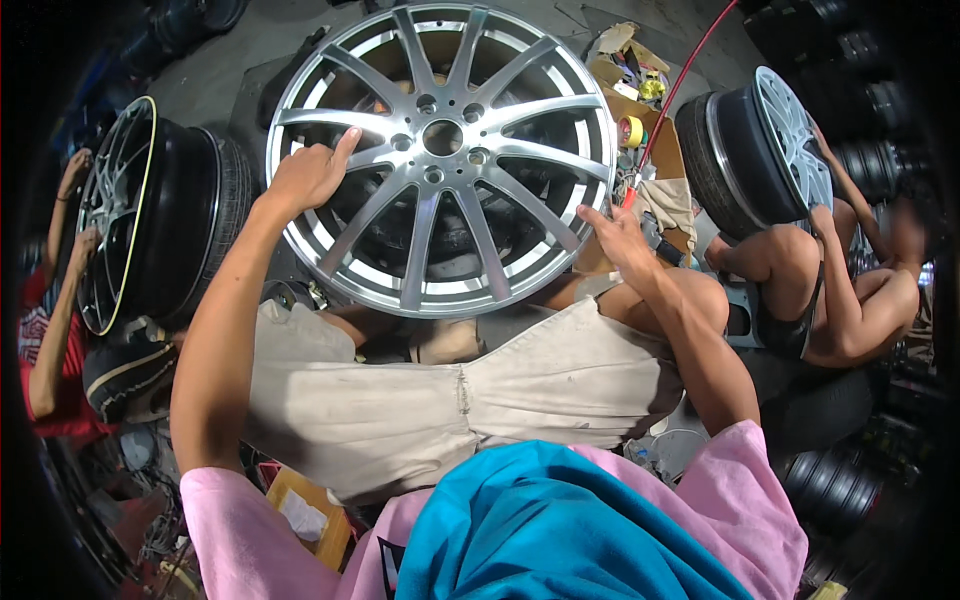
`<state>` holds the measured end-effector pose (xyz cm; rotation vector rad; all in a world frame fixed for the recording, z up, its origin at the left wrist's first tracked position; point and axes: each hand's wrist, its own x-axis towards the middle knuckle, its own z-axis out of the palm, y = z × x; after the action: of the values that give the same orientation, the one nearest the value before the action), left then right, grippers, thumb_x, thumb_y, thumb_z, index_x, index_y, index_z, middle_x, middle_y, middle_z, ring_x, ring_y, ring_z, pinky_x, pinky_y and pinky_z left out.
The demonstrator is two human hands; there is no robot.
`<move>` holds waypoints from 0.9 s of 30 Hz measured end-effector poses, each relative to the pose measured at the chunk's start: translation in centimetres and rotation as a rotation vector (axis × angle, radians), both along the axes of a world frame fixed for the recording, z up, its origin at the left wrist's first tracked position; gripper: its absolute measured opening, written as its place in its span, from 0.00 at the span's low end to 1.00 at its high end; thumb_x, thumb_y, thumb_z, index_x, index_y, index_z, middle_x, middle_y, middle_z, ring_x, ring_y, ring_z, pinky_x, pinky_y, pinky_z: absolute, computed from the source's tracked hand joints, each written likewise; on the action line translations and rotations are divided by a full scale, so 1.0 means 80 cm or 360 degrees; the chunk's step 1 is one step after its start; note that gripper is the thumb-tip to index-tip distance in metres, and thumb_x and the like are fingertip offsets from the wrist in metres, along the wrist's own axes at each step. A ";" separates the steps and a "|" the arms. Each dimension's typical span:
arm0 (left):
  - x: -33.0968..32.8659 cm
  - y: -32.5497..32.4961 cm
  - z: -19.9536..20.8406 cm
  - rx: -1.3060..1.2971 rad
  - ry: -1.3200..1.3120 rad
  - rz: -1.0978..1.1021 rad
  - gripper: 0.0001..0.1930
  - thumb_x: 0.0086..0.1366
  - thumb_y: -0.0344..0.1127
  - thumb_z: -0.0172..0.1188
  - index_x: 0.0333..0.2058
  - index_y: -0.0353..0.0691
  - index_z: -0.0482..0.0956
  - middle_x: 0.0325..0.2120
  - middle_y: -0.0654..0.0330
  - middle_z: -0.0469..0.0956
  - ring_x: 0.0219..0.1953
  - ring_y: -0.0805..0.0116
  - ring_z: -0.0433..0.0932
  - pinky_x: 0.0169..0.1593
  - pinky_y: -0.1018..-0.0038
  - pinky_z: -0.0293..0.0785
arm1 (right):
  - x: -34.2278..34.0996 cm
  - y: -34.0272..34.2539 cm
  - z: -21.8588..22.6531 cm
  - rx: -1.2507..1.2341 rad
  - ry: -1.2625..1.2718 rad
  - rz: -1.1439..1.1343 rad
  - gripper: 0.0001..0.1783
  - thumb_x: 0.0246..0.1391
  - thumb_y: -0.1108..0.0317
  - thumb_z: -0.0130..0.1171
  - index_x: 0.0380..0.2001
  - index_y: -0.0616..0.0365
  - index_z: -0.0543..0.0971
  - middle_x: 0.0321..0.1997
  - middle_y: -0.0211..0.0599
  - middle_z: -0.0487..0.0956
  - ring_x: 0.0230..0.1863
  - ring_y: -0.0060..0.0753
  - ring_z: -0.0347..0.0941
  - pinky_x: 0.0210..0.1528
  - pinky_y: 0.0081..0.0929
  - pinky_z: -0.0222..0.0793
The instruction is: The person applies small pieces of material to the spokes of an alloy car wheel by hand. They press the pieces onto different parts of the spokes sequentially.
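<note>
Left hand (308, 178) against silver wheel (455, 170), fingers' hold unclear; right hand (622, 242) grasps its right edge.

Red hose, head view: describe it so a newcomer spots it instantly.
Start at the big silver wheel at top centre. Just past its right rim, by the cardboard box, the hose curves from the picture's top edge down toward the right hand. Nothing beside it is so long, thin and bright red.
</note>
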<state>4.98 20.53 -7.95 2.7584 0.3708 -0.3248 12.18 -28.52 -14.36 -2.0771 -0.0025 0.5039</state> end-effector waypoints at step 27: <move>-0.014 -0.161 0.122 -0.0061 0.0152 -0.0315 0.34 0.76 0.64 0.60 0.40 0.31 0.92 0.34 0.41 0.88 0.40 0.39 0.88 0.50 0.54 0.81 | -0.062 -0.060 0.093 0.0677 0.0267 -0.0229 0.15 0.79 0.59 0.56 0.55 0.59 0.79 0.38 0.31 0.81 0.35 0.21 0.77 0.38 0.22 0.74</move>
<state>3.83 7.65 1.78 2.7532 0.1124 -0.5086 7.24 -33.30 -6.90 -1.6030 0.1269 0.5360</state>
